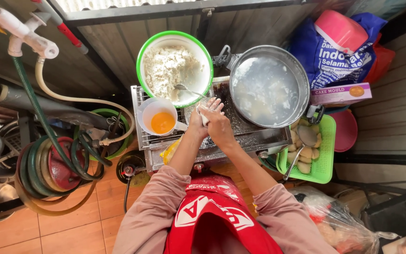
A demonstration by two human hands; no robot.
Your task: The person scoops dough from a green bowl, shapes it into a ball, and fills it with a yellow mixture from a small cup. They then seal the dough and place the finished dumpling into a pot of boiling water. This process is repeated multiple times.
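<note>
My left hand (197, 123) and my right hand (218, 126) meet over the stove top (259, 136), both dusted with flour. Together they press a small white floury piece (205, 113) between the fingers; its shape is mostly hidden. Just beyond them stands a green-rimmed bowl of white flour (174, 67) with a metal spoon (186, 89) lying in it. A white measuring cup with yellow-orange liquid (160, 120) sits on the wire rack to the left of my hands. A large metal pan with cloudy liquid (269, 85) is to the right.
A green perforated tray (324, 155) with pale dumpling-like pieces and a metal strainer ladle (306, 137) sits at the right. Coiled hoses (52, 164) and a tap fill the left. Blue bags, a pink container (341, 29) and a box lie behind.
</note>
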